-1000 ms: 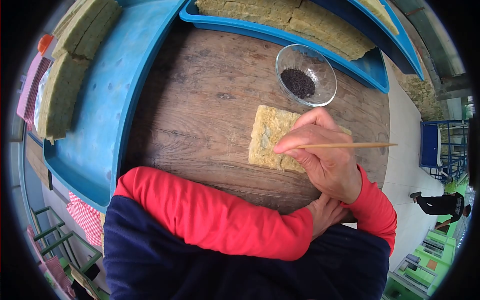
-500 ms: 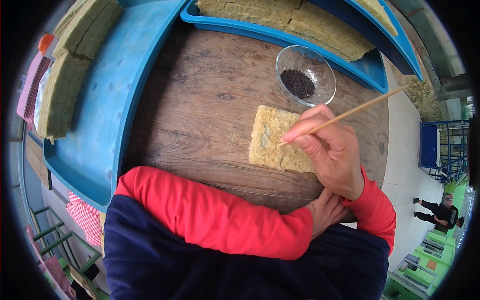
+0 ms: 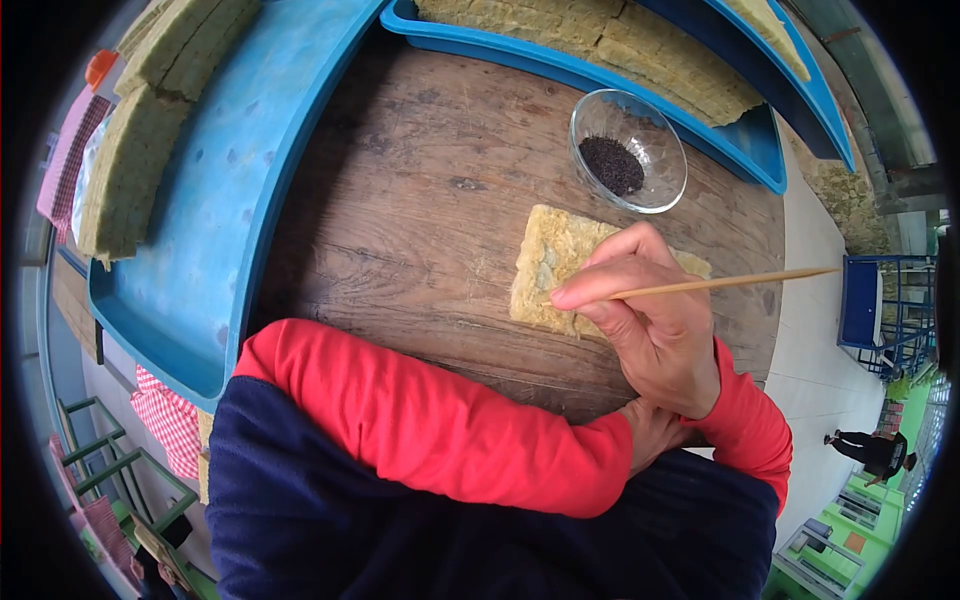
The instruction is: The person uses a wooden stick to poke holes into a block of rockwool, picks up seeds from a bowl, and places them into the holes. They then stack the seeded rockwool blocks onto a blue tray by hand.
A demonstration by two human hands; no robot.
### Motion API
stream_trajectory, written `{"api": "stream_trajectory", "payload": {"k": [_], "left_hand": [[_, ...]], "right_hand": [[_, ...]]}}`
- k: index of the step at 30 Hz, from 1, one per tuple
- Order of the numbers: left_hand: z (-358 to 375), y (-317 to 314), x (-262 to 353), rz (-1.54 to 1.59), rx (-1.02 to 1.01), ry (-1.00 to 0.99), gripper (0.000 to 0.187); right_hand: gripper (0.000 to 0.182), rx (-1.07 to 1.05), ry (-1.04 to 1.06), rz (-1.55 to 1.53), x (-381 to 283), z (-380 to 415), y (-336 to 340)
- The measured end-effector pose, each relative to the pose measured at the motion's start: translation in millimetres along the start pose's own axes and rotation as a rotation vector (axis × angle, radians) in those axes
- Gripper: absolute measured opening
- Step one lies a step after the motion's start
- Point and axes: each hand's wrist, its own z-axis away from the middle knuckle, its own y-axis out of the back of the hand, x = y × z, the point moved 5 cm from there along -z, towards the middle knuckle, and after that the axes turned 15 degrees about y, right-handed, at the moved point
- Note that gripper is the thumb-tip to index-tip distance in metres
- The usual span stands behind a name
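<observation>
Between the thumb and fingers of my right hand is a thin wooden stick, its tip touching or close over the yellowish fibrous slab on the wooden table. A pale greenish patch shows on the slab's surface, and part of the slab is hidden under the hand. My left hand lies beneath my right wrist, its fingers mostly hidden. Just behind the slab stands a clear glass bowl with small dark grains in it.
A blue tray with fibrous blocks is at the left of the wooden table. Another blue tray holding blocks lies along the back, partly under a third. A person is far off at the right.
The stick has swung to a flatter angle, its rear end lower in view. The slab, bowl and trays appear shifted slightly right with the camera view. The distant person's pose has changed.
</observation>
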Motion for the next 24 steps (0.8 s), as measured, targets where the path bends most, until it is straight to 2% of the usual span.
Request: {"api": "stream_trajectory", "payload": {"k": [24], "left_hand": [[1.2,0.1,-2.0,0.005,0.003,0.013,0.056]], "right_hand": [[0.009,-0.054,-0.018,-0.007,0.1,-1.7,-3.7]]}}
